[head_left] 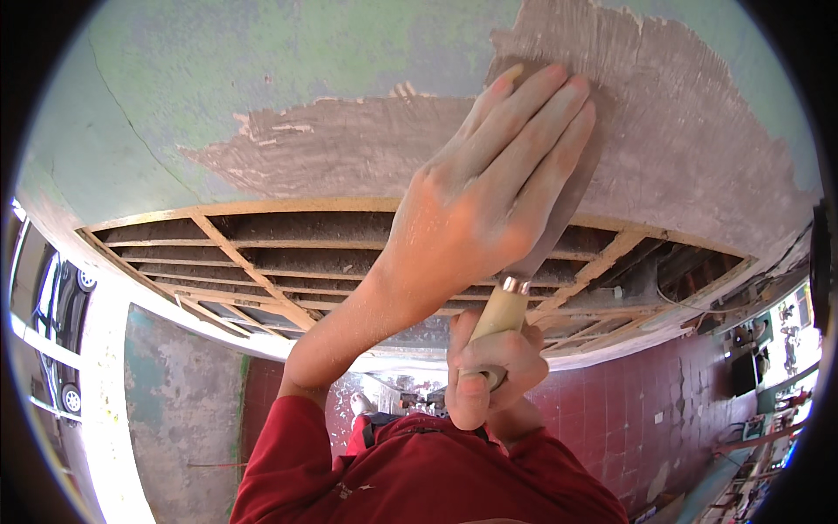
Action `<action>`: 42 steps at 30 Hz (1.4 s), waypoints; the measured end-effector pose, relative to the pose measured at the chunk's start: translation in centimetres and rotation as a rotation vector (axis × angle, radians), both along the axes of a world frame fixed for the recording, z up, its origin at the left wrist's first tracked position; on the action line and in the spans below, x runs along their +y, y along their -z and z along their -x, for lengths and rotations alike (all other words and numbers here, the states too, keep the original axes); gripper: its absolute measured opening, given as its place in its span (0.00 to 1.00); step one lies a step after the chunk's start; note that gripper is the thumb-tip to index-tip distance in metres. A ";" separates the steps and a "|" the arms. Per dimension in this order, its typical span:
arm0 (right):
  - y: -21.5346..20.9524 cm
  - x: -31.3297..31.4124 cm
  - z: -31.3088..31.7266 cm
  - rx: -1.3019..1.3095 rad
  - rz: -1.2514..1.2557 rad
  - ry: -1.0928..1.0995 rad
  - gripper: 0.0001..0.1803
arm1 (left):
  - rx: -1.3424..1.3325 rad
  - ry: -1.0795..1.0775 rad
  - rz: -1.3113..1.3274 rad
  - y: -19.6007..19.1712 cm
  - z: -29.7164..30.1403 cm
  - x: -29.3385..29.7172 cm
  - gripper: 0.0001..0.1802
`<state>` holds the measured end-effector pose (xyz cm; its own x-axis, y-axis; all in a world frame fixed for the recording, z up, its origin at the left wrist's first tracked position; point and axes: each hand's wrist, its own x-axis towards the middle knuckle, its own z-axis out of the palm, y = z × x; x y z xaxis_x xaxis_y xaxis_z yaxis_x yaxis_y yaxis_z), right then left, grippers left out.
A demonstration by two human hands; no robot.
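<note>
My right hand (497,371) is wrapped round the pale handle (501,316) of a scraper-like tool with a long metal blade (559,214). A shiny metal collar joins handle and blade. My left hand (489,175) lies flat over the blade, its fingers stretched out side by side and dusted with pale powder. Part of the blade is hidden beneath it, so its full shape cannot be made out. The blade rests against a green painted surface (332,52), on a grey-brown patch (690,122) with streaks and ragged edges.
Beside the painted surface is an opening with bare wooden battens (236,258) and dark gaps. A thin crack (122,109) runs through the green paint. Red floor tiles (602,410) show below. A dark car (65,332) stands at the left, with various objects at the far right.
</note>
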<state>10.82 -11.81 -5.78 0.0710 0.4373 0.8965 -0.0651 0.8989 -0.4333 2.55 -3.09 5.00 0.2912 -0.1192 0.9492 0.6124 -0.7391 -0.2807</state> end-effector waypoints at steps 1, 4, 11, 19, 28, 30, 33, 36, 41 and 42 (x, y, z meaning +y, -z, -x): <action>0.6 -0.3 0.2 0.000 0.038 0.016 0.07 | 0.010 -0.019 0.032 0.6 0.3 -0.6 0.25; 2.6 -1.4 0.2 -0.026 0.077 0.055 0.07 | -0.024 -0.024 0.125 2.7 0.3 -1.7 0.25; 2.0 -0.9 1.0 -0.003 0.028 0.049 0.06 | -0.043 -0.008 0.164 1.6 0.5 -2.0 0.26; 1.2 -0.8 0.9 -0.060 0.014 0.002 0.05 | -0.066 0.033 0.147 1.4 0.5 -1.6 0.25; 1.5 -0.4 1.6 -0.010 0.024 0.013 0.05 | -0.008 0.018 0.168 1.0 1.1 -1.7 0.24; 1.2 -0.3 1.4 -0.033 0.020 -0.010 0.04 | -0.017 0.031 0.154 0.6 0.9 -1.5 0.24; 2.7 -1.3 1.4 -0.051 0.028 0.057 0.05 | 0.002 0.007 0.189 2.1 1.1 -2.1 0.25; 2.8 -0.9 1.1 -0.052 -0.019 0.077 0.05 | 0.029 -0.029 0.191 2.2 1.2 -2.2 0.25; 1.8 -0.8 1.3 -0.056 0.034 0.025 0.06 | 0.068 -0.039 0.105 0.5 1.6 -1.6 0.26; 2.0 -1.2 1.3 -0.078 0.047 0.053 0.06 | 0.054 -0.041 0.130 1.0 1.6 -1.6 0.25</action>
